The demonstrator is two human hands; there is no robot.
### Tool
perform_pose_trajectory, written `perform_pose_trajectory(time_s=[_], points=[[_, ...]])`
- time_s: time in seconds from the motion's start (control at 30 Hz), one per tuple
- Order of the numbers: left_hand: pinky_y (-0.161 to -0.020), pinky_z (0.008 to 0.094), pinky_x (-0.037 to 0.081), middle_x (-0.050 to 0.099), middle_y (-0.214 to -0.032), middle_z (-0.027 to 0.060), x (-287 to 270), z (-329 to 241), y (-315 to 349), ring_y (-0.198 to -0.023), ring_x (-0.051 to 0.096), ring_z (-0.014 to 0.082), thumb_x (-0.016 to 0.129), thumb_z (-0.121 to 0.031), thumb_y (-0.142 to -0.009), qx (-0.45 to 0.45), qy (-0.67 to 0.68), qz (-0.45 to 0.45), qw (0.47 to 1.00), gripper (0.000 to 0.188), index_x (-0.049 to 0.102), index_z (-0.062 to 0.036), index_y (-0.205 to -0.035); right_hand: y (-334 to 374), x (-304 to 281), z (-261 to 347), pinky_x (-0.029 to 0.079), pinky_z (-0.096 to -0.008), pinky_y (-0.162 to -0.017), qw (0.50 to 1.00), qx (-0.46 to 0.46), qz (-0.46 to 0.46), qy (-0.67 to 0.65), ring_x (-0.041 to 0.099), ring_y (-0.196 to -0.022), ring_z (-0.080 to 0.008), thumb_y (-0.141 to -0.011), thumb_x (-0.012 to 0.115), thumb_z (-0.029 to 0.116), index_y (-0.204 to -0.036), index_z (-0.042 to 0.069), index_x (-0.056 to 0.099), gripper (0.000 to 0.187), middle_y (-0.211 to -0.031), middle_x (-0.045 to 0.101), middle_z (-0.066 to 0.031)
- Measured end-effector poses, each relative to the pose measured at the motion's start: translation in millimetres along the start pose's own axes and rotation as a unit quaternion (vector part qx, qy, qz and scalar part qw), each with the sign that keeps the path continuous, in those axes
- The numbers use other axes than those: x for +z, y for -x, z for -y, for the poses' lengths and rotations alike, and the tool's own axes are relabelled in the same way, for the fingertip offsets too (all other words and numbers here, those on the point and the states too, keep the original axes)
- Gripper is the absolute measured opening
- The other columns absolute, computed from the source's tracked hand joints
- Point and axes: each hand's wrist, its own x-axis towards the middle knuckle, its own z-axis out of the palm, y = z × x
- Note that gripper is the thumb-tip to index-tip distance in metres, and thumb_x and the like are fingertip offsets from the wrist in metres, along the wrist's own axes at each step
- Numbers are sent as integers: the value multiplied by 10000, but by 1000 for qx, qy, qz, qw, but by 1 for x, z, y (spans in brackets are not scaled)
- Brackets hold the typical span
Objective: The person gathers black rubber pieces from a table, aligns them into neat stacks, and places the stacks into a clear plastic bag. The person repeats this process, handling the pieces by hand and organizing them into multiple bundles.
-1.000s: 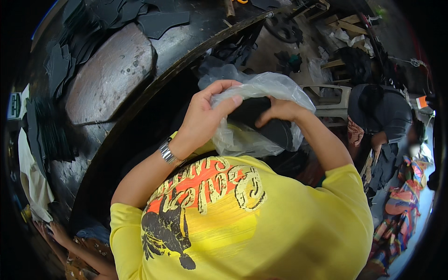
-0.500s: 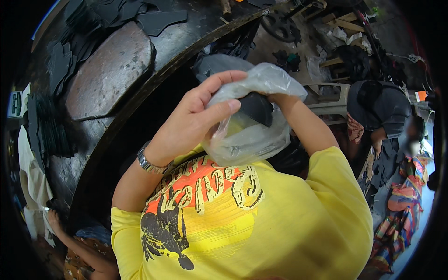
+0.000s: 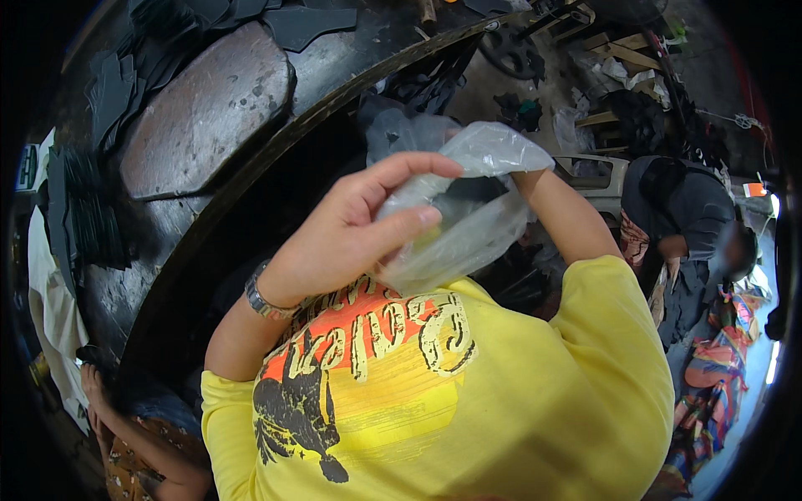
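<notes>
A clear plastic bag [image 3: 455, 263] hangs in front of my chest with its mouth spread wide. My left hand [image 3: 359, 213], a metal watch on its wrist, grips the near left part of the rim between thumb and fingers. My right forearm [image 3: 576, 221] reaches in from the right, and the hand itself is covered by the bag's folded upper edge. Whether its fingers are closed cannot be seen. A dark patch shows through the opening; its kind is unclear.
A dark worktable at the left bears a worn board [image 3: 209, 108] and stacks of black cut pieces [image 3: 92, 217]. Another person's arm [image 3: 154, 451] is at the lower left. At the right a person [image 3: 681, 200] bends over dark material beside a plastic chair [image 3: 597, 179].
The black piece that showed in the bag's mouth has sunk out of clear sight. My right arm has shifted slightly right, and the opening looks narrower. My left hand keeps hold of the rim.
</notes>
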Motion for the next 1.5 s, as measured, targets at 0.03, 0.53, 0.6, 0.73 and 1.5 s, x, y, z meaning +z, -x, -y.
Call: perform_pose_trajectory(time_s=[0.03,0.53,0.6,0.73,1.5], points=[[-524,157,349,535,-775,-91,2,1,1,-601,446,-34,625,-111,-997,9,0,12,1000,402,545,-69,-1388,-3,4,-4,479,-447,-1007,997,43,1,64,640,-1141,-347,-860,710,222,-1319,61,593,500,-1212,686,-180],[-610,193,452,617,-1122,20,-41,19,42,-699,535,33,623,-95,-994,11,-53,-44,998,678,281,-81,-1579,60,23,236,576,-385,-796,836,-331,329,289,733,-871,-319,-955,708,246,-1232,-14,661,383,-1059,732,-198],[-596,214,458,653,-1062,38,-44,24,48,-684,557,35,631,-175,-996,-11,-87,-60,994,698,276,-102,-1594,11,20,265,572,-339,-769,868,-409,158,234,727,-832,-209,-951,711,192,-1213,-28,653,347,-979,737,-129],[-748,311,503,686,-1080,163,-45,28,60,-814,656,186,610,-274,-1000,-27,-171,-48,984,660,324,-121,-1575,-130,20,333,569,-338,-721,971,-230,-39,51,705,-873,-216,-930,567,639,-1449,34,489,800,-1090,679,-196],[-707,374,532,716,-908,239,-61,55,54,-672,691,267,627,-287,-974,131,-205,-82,967,652,368,-96,-1541,-319,87,406,326,-528,-1120,961,-157,-143,175,502,-1326,-466,-527,862,690,-1387,-31,579,1158,-1417,524,-335]])
